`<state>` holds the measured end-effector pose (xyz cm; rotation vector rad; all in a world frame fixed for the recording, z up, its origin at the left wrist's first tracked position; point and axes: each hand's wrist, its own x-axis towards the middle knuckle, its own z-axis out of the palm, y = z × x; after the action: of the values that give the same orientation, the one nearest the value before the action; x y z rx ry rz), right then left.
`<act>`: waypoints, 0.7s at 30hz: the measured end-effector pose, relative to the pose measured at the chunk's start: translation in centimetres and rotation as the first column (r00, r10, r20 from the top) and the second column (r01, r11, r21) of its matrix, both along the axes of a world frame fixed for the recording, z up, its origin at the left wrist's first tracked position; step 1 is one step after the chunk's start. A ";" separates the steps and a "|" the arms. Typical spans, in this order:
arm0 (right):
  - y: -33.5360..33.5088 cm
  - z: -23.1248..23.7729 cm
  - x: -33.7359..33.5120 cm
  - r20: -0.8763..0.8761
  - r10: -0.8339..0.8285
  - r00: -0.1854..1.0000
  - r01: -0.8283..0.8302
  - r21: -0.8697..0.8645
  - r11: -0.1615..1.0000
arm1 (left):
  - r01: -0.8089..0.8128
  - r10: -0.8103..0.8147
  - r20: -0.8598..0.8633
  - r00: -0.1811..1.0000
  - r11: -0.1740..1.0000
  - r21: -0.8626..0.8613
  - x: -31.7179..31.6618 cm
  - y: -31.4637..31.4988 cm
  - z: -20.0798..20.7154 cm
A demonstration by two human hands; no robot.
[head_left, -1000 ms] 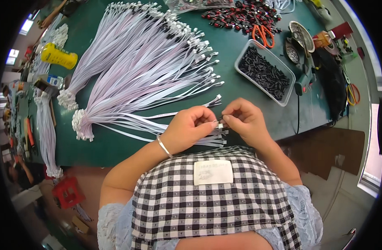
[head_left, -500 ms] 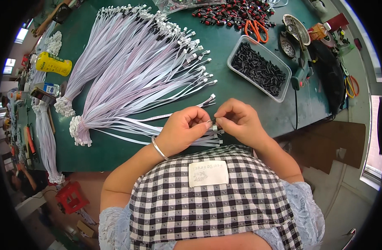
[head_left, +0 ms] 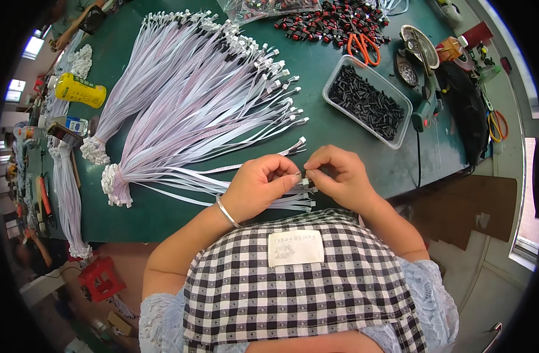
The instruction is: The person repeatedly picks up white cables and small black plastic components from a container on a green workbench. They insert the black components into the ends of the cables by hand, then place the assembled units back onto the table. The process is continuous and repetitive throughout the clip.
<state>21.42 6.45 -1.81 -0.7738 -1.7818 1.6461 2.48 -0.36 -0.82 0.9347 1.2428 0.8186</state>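
Work at a green table (head_left: 378, 159), seen from above. The front bundle of flat white cables (head_left: 193, 132) lies under and beyond the hands; its long axis runs from gathered connectors (head_left: 116, 185) at the left toward the upper right, where the free ends fan out. The lowest strands run nearly level to the right, their white ends lying beneath and beside the fingers. The left hand (head_left: 258, 183) and right hand (head_left: 343, 179) face each other, thumb and forefinger of each bent and nearly closed; whether they grip a cable end or some smaller piece cannot be told.

The table's near edge passes behind the checked apron (head_left: 293, 300) and slants up to the right past the right forearm. Bare green tabletop separates the right hand from a clear container (head_left: 363, 127) of short black tubes (head_left: 363, 97), itself set obliquely. Beyond it lie orange-handled scissors (head_left: 364, 50) and a heap of red-and-black pieces (head_left: 316, 26); to its right, a green tool (head_left: 422, 112). A second bundle (head_left: 128, 88) and a yellow bottle (head_left: 80, 90) occupy the far left.
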 end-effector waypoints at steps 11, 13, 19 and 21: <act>0.8 0.6 0.3 0.131 0.038 0.991 -0.069 0.240 0.968 | 0.031 -0.030 -0.058 0.998 0.999 0.022 0.2 0.2 0.2; 0.8 0.6 0.3 0.156 0.037 0.987 -0.076 0.256 0.964 | 0.078 -0.079 -0.073 0.994 0.997 -0.008 0.0 0.3 0.1; 0.9 1.0 0.2 0.206 0.089 0.975 -0.145 0.277 0.950 | 0.033 -0.026 -0.062 0.998 0.994 0.106 -0.2 0.4 -0.3; 0.8 1.1 -0.1 0.235 0.110 0.966 -0.159 0.204 0.966 | 0.042 -0.025 -0.142 0.990 0.992 0.115 0.3 -0.3 -0.1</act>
<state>21.29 7.29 -0.67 -0.7719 -2.1764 1.4556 2.76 -0.69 -0.89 1.1219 1.3068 0.8180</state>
